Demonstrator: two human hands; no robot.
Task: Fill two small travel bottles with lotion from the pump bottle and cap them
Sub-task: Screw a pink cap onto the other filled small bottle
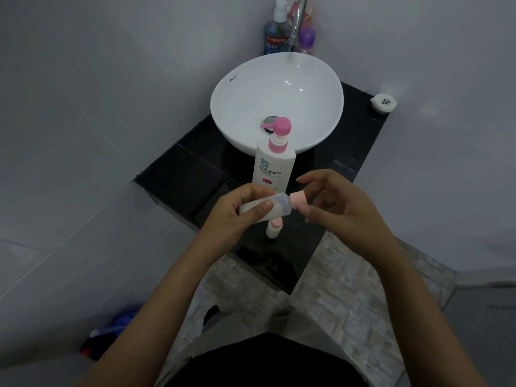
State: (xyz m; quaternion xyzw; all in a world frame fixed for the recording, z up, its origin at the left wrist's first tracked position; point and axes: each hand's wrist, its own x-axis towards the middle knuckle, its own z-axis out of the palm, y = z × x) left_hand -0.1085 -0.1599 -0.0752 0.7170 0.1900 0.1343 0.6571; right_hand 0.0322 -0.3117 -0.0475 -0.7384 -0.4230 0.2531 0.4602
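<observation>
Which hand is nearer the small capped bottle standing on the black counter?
Left. The left hand, holding the small translucent travel bottle sideways, sits just above-left of the small capped bottle; the right hand, fingers on the pink cap, is further right.

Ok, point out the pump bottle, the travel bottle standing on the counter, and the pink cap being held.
pump bottle (272, 170), head view, on its white label front.
travel bottle on the counter (273, 229), head view, on its pale body below the cap.
pink cap (299, 201), head view, on its side.
</observation>
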